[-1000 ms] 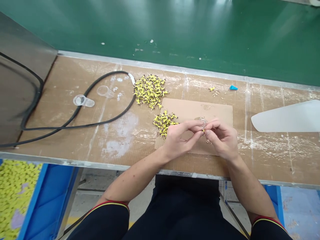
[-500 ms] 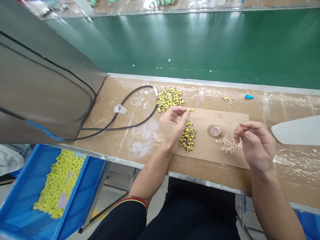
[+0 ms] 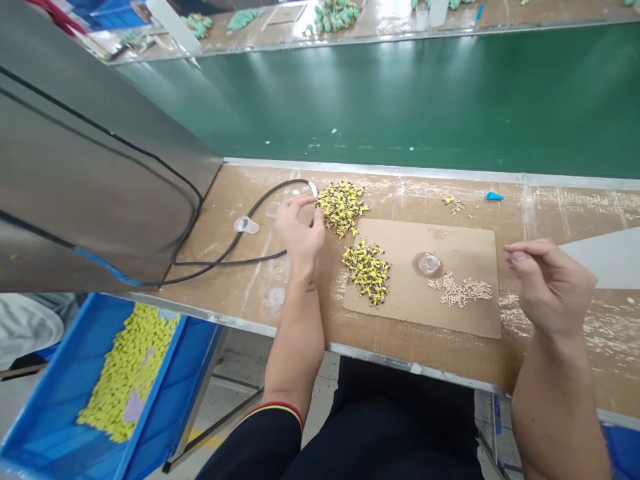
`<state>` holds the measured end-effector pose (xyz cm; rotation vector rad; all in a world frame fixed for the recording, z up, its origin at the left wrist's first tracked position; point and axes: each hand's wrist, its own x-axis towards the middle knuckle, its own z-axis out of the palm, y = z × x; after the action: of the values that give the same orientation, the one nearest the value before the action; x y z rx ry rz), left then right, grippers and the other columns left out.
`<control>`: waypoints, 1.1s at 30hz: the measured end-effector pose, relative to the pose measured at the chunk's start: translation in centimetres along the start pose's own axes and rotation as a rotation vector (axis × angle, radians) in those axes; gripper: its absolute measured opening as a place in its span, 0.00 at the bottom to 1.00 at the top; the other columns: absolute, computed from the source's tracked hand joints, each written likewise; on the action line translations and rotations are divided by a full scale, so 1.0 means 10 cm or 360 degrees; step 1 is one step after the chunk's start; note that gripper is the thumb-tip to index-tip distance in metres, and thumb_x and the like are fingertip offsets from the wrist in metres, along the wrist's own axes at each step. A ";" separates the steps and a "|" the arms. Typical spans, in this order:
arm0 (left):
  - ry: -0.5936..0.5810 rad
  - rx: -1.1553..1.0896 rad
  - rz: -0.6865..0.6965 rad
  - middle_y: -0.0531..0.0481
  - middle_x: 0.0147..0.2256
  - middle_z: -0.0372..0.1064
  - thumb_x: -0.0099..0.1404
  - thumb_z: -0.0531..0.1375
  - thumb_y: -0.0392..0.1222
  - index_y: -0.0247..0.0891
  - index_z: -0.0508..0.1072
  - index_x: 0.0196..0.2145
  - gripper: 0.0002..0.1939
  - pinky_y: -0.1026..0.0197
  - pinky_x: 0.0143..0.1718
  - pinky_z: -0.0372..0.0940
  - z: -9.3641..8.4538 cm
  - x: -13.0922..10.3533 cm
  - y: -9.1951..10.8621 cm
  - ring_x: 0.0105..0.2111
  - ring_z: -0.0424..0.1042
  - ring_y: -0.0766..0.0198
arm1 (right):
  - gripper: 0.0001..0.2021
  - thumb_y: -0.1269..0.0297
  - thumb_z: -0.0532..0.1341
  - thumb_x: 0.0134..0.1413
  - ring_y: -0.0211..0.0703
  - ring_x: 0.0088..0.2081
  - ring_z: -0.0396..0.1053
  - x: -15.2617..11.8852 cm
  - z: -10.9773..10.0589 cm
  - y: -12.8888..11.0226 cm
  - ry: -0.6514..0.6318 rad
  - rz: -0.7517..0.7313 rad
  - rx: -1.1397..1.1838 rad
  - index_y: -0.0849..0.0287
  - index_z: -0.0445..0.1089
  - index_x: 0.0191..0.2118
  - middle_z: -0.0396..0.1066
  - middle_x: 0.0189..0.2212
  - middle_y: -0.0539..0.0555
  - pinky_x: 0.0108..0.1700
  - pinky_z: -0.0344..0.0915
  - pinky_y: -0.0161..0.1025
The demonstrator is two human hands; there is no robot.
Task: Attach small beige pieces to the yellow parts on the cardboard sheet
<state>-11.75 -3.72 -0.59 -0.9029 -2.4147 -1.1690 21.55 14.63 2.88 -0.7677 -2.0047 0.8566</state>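
Note:
My left hand (image 3: pixel 301 230) is at the left edge of the far pile of small yellow and black pieces (image 3: pixel 341 208), thumb and fingers apart, with nothing visible held. A second yellow and black pile (image 3: pixel 367 272) lies on the left part of a cardboard sheet (image 3: pixel 405 310). On the same sheet are a small round dish (image 3: pixel 429 264) and, to its lower right, a heap of tiny pale pieces (image 3: pixel 465 291). My right hand (image 3: pixel 553 287) is raised right of the sheet, thumb and index finger pinched together; anything between them is too small to make out.
A black cable (image 3: pixel 235 262) loops over the table's left side, beside a clear plastic cup (image 3: pixel 247 225). A blue cone (image 3: pixel 495 196) lies at the back right. Metal housing (image 3: pixel 100 173) stands left, above a blue bin (image 3: pixel 165 373) of yellow pieces. Beyond lies a green surface (image 3: pixel 375 107).
My left hand has moved left, from above the cardboard to the far pile, and the yellow piece it held is no longer visible there. My right hand has moved right, away from the pale pieces.

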 end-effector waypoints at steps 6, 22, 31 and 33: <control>-0.0994 -0.0310 0.0557 0.46 0.43 0.76 0.65 0.61 0.42 0.40 0.78 0.44 0.11 0.51 0.51 0.69 -0.11 -0.12 0.34 0.45 0.75 0.56 | 0.08 0.60 0.62 0.64 0.43 0.30 0.72 0.06 -0.11 0.15 -0.0844 -0.0056 -0.0450 0.53 0.79 0.36 0.77 0.33 0.53 0.33 0.66 0.43; -0.1530 -0.0113 0.0731 0.43 0.50 0.75 0.70 0.53 0.33 0.41 0.76 0.53 0.18 0.46 0.57 0.62 -0.06 -0.25 0.46 0.53 0.71 0.51 | 0.09 0.64 0.61 0.64 0.48 0.38 0.76 -0.03 -0.07 0.39 -0.1074 -0.0161 -0.0700 0.50 0.81 0.37 0.81 0.37 0.52 0.35 0.66 0.44; -0.1462 0.0076 0.0703 0.43 0.44 0.75 0.72 0.56 0.38 0.39 0.78 0.44 0.10 0.47 0.52 0.63 0.07 -0.34 0.51 0.48 0.72 0.50 | 0.07 0.70 0.61 0.56 0.44 0.32 0.71 0.00 0.00 0.22 -0.1172 -0.0050 -0.0899 0.54 0.71 0.27 0.76 0.31 0.51 0.27 0.56 0.40; -0.1477 0.0104 0.0667 0.43 0.42 0.75 0.71 0.56 0.37 0.38 0.78 0.41 0.09 0.47 0.52 0.63 0.08 -0.35 0.54 0.47 0.72 0.50 | 0.08 0.70 0.59 0.57 0.44 0.32 0.71 0.00 0.01 0.18 -0.1192 -0.0021 -0.0955 0.54 0.68 0.27 0.75 0.31 0.51 0.27 0.56 0.40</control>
<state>-5.54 -1.95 0.27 -2.1562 -2.6196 -0.5514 21.83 15.68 1.42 -0.8204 -3.0083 0.5664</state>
